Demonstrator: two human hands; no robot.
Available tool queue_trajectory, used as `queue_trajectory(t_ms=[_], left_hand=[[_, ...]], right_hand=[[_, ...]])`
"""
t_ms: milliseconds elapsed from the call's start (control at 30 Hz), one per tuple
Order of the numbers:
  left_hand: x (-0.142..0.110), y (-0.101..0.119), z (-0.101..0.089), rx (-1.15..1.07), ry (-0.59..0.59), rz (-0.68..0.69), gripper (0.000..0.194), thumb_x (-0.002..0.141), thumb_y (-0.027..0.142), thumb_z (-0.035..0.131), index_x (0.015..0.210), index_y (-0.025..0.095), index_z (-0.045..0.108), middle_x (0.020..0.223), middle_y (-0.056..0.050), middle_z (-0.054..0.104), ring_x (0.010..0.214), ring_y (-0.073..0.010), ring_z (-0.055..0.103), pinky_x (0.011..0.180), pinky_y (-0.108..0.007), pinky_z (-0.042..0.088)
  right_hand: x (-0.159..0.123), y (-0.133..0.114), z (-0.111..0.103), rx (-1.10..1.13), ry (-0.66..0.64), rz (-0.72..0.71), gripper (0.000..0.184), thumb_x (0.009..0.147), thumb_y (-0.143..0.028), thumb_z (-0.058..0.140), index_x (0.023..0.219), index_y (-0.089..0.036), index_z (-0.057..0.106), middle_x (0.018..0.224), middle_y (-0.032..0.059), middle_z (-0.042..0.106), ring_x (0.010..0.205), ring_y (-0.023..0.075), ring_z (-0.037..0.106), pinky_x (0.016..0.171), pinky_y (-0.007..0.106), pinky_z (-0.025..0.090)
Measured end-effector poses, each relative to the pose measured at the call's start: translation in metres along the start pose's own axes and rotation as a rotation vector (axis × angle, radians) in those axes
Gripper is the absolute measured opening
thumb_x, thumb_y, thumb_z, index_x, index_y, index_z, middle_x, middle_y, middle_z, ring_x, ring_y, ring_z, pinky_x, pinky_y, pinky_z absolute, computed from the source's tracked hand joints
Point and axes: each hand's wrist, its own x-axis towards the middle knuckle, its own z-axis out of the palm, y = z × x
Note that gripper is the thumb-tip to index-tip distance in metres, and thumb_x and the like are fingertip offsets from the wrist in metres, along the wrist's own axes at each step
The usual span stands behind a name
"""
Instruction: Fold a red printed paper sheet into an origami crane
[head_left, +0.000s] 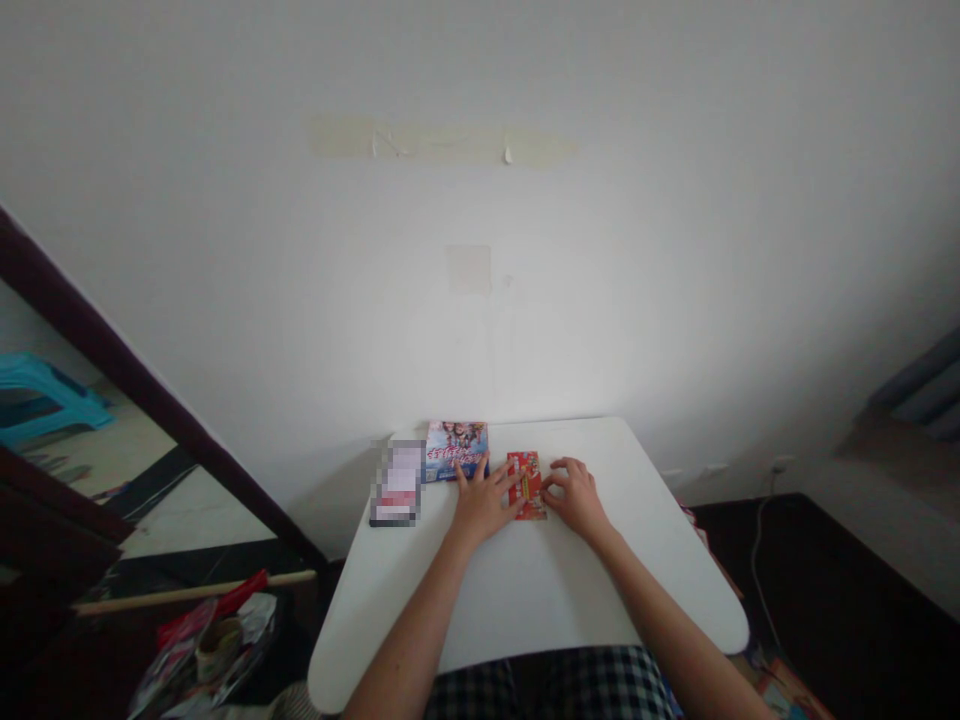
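A flat red piece with bright print (529, 490), a card or a packet, I cannot tell which, lies upright on the white table (517, 600). My left hand (480, 505) rests palm down with spread fingers. Its thumb and forefinger lie over the red piece's left side, while other fingertips touch the lower right of a blue printed booklet or box (456, 450). At the red piece's right edge is my right hand (577, 498), with bent fingers and the thumb and forefinger brought together on that edge.
Left on the table lies a phone (399, 485), its screen pixelated. A pale wall (637, 300) rises right behind the table. On the floor at left are a bin with a plastic bag (210, 650) and a dark frame (150, 360); a blue stool (52, 405) shows inside it.
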Motion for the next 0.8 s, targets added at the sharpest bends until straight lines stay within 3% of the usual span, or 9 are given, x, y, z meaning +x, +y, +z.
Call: queue_trajectory(t_ms=[500, 800], left_hand=[[0.000, 0.000, 0.001, 0.003, -0.008, 0.004, 0.055, 0.092, 0.065, 0.042, 0.146, 0.053, 0.040, 0.158, 0.006, 0.042, 0.152, -0.0374, 0.016, 0.111, -0.079, -0.013], [0.001, -0.002, 0.003, 0.002, 0.001, 0.013, 0.054, 0.093, 0.063, 0.041, 0.146, 0.053, 0.038, 0.158, 0.007, 0.043, 0.152, -0.0378, 0.015, 0.109, -0.081, -0.013]], right_hand=[[0.046, 0.005, 0.008, -0.050, 0.070, 0.068, 0.008, 0.085, -0.031, 0.070, 0.087, -0.028, 0.077, 0.119, 0.0101, 0.058, 0.120, 0.0304, 0.046, 0.093, 0.044, 0.044], [0.059, 0.008, 0.016, -0.064, 0.120, 0.085, 0.009, 0.085, -0.033, 0.070, 0.087, -0.029, 0.077, 0.114, 0.0092, 0.059, 0.117, 0.0283, 0.047, 0.093, 0.041, 0.043]])
